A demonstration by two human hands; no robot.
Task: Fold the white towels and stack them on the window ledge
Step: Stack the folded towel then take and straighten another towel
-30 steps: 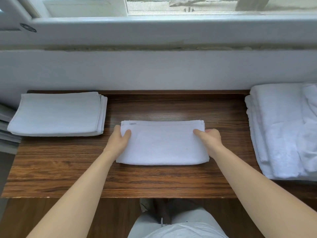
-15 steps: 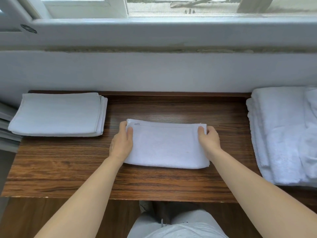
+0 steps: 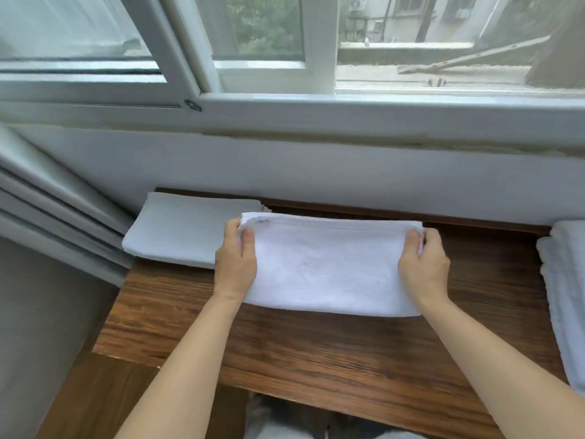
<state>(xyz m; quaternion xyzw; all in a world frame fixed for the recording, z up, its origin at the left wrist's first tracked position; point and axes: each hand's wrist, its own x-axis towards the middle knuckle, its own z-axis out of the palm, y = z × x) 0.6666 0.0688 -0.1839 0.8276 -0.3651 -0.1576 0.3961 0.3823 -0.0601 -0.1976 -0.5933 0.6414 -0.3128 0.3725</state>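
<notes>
Both hands (image 3: pixel 332 267) grip towel (image 3: pixel 329 267), fingers hidden underneath.

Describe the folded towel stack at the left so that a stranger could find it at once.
Start at the brown wooden window ledge under the white window. At its far left end, beside the grey curtain, lies the flat pale folded towel stack. Unlike the white towel being held, no hand holds it.

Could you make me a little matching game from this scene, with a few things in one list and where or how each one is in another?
Things:
1. folded towel
2. towel stack
3. loose towel pile
4. curtain

Places or states:
A. at the ledge's right edge
B. hanging at far left
C. gripped at both ends by the left hand and right hand
D. lying at the ledge's back left

Pairs: 1-C, 2-D, 3-A, 4-B
</notes>
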